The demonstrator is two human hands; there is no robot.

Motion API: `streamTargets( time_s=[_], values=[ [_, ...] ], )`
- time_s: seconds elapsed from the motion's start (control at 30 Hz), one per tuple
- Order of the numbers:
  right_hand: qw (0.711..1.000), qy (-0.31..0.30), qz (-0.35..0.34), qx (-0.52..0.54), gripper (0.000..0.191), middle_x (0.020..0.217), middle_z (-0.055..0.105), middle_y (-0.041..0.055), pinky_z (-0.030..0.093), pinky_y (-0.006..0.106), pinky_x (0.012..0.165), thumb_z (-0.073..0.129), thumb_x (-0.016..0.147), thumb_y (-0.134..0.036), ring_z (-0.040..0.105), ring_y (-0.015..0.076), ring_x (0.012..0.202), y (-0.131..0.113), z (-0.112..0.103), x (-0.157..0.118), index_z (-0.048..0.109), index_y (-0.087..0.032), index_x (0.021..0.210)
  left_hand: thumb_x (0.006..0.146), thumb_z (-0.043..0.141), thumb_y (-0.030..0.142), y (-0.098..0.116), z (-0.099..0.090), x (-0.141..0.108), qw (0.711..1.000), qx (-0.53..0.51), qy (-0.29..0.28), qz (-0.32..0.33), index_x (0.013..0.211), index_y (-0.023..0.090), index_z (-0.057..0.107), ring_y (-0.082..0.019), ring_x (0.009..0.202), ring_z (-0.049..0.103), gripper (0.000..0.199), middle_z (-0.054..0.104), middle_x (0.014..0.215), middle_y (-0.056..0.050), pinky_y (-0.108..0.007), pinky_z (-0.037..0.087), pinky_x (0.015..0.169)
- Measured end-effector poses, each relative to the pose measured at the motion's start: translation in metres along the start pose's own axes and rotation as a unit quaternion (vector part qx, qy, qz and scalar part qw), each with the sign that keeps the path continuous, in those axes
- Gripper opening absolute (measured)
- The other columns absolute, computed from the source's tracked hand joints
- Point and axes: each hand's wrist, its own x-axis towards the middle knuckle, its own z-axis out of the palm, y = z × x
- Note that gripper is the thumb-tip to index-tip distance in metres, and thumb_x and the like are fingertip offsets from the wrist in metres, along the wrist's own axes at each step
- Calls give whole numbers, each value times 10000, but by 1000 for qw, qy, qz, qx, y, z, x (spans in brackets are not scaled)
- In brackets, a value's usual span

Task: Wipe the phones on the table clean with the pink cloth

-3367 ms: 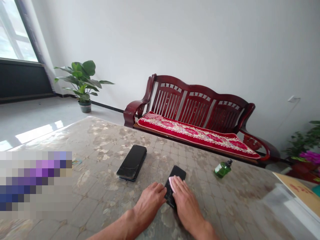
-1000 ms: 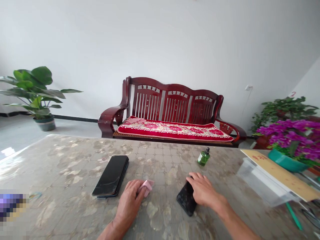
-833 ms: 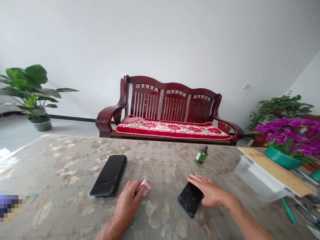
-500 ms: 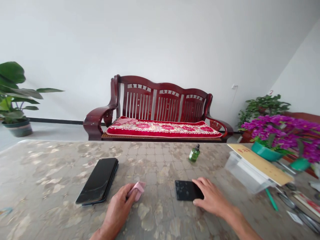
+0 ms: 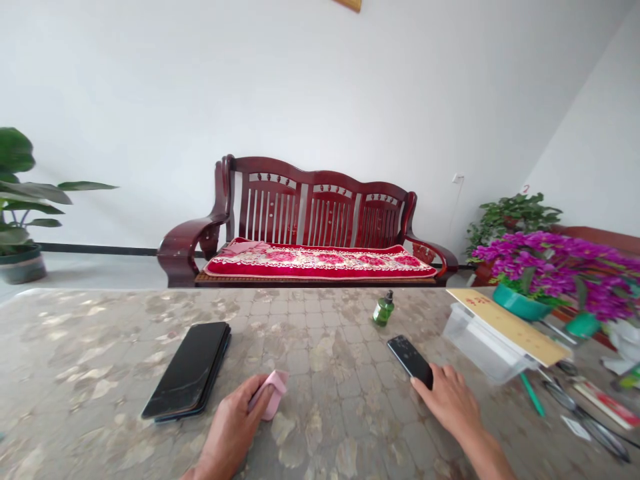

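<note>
Phone (image 5: 409, 359) | right fingers (image 5: 450, 379) gripping its near end | left fingers (image 5: 245, 392) pinching pink cloth (image 5: 276, 395) | broad tabletop (image 5: 340, 400) between

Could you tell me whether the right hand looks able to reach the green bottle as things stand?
Probably yes: nothing visible stands between the right hand and the green bottle except the phone in that hand, which it would likely have to release first.

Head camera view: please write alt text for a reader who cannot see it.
The left hand holds a pink cloth, the right hand a black phone, at a patterned table. Stacked dark phones lie left; a green bottle and a wooden bench are farther back.
</note>
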Motion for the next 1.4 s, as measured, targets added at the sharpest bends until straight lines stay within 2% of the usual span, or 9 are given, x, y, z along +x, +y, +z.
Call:
streamTargets(
  time_s=[0.17,0.27,0.33,0.47,0.57,0.73,1.0,1.17,1.4],
  values=[
    [999,38,0,39,481,1183,584,197,420,511,906,535,829,-474,526,382,1118,-12,-7,-5,616,-132,1158,903,427,527,-2,1,0,1000,3,4,1,896,208,677,-162,647,576,405,643,694,28,-203,403,582],
    [963,65,-111,235,605,1381,487,170,302,491,1073,593,794,-402,408,338,1293,-51,-11,-16,502,-155,1339,897,454,529,1,4,-3,1000,-15,23,3,870,199,671,-144,604,529,396,596,645,39,-197,376,557],
    [882,-20,-184,432,711,1446,444,123,265,462,1114,644,773,-437,374,289,1345,-92,-10,-30,419,-226,1413,898,452,533,7,8,-6,998,-44,49,2,837,186,670,-137,582,495,414,560,618,37,-197,359,532],
    [599,-281,-171,730,964,1409,497,143,362,437,1048,794,638,-566,492,292,1267,-177,-7,-65,371,-257,1447,899,464,525,20,17,-14,993,-114,41,-1,811,170,665,-138,593,500,417,568,638,19,-201,374,532],
    [480,-345,-147,793,844,1284,611,107,403,398,1000,837,624,-513,568,272,1171,-218,-9,-84,503,-243,1350,895,487,502,23,22,-16,990,-135,34,0,817,172,656,-148,613,536,379,610,672,2,-211,408,556],
    [475,-357,-160,788,463,962,726,61,453,356,906,736,767,-489,649,233,945,-237,-9,-90,693,-179,1108,895,506,353,24,22,-14,995,-99,26,-4,849,174,659,-155,662,586,239,659,721,-5,-213,421,591],
    [432,-308,-43,846,486,906,735,39,519,341,791,823,644,-487,660,220,833,-235,-2,-85,724,-194,1019,941,484,306,53,-18,3,986,161,-30,24,1045,230,670,-151,782,654,227,711,855,8,-201,449,693],
    [406,-291,8,866,450,821,725,16,543,298,674,858,604,-446,654,185,731,-235,4,-77,714,-184,941,902,528,285,47,-80,36,941,331,50,-58,1254,192,566,-279,1230,468,366,536,1323,-127,-357,327,1031],
    [376,-312,13,872,402,775,722,11,539,274,621,872,599,-392,651,166,686,-233,5,-71,709,-183,902,719,745,479,25,-110,63,887,406,14,-220,1219,129,551,-426,1157,496,641,558,1214,-221,-491,450,861]
  ],
)
